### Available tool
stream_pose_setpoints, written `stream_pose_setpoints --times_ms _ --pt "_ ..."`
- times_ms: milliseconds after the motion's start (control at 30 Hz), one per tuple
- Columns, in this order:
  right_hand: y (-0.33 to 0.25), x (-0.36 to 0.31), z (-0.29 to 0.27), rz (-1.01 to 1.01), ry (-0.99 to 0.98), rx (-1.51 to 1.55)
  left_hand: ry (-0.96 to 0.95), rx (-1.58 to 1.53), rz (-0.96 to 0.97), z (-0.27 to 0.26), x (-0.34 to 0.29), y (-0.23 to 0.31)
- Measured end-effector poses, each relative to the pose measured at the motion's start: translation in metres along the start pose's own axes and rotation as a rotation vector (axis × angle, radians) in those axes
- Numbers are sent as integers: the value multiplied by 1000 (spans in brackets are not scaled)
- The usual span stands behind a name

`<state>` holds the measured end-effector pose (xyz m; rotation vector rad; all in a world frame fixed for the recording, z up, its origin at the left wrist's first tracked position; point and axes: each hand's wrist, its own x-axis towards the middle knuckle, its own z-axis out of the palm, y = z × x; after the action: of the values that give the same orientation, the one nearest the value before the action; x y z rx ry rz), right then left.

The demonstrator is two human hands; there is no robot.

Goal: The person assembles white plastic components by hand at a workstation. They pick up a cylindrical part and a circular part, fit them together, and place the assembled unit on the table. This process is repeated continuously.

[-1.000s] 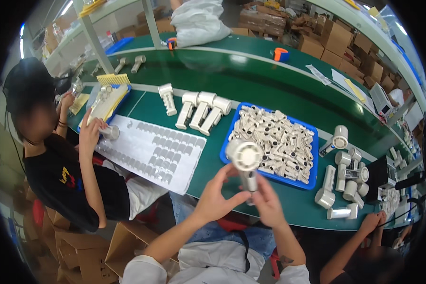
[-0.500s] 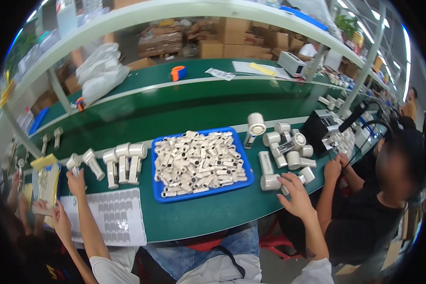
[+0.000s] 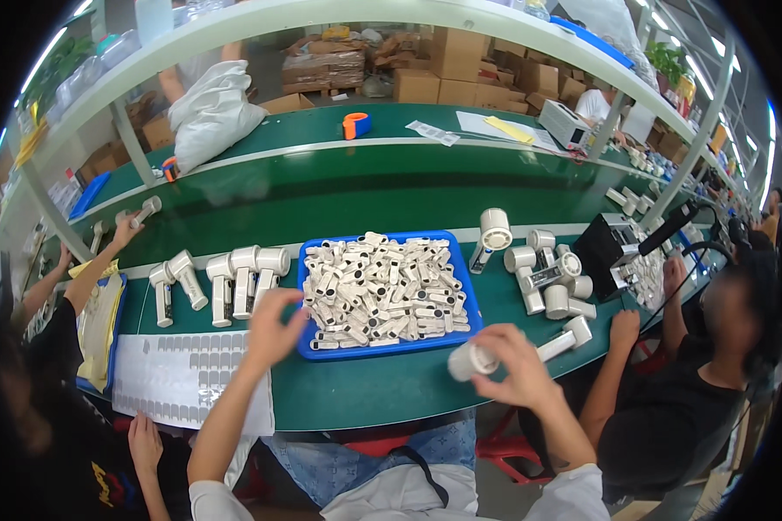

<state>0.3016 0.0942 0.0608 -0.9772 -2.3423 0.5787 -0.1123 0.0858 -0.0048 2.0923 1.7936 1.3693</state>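
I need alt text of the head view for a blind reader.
A person's right hand holds a white handheld fan over a green workbench; the open left hand is near a blue tray of small white parts.

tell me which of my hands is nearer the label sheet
Left. Your left hand is by the far right corner of the label sheet; your right hand is well to its right.

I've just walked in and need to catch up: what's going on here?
A person's right hand holds what looks like a white handheld fan over the green bench. The left hand appears empty, near the left edge of a blue tray heaped with small white parts. More such fans are on both sides of the tray.
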Motion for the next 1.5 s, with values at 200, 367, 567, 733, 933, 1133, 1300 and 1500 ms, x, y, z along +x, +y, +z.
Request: stream_pose_setpoints --times_ms 200,367,567,733,933,1133,1300,1500 --pt "-12 28 96 -268 -79 7 30 87 82 76 59 27" --pt "-29 45 122 -259 3 19 -122 221 25 85 74 21" --pt "-17 49 132 -272 55 56 -89 328 -47 88 75 22" --pt "-17 41 104 -283 98 154 116 228 39 81 72 30" --pt "7 48 101 85 216 1008 70 -394 -112 43 49 107" --pt "0 53 84 165 -352 1875 2 -560 162 41 7 154" --pt "-10 38 80 262 -440 1992 -58 -596 130 45 -2 147" --pt "13 19 65 9 88 343 -338 -273 34 37 -8 124"
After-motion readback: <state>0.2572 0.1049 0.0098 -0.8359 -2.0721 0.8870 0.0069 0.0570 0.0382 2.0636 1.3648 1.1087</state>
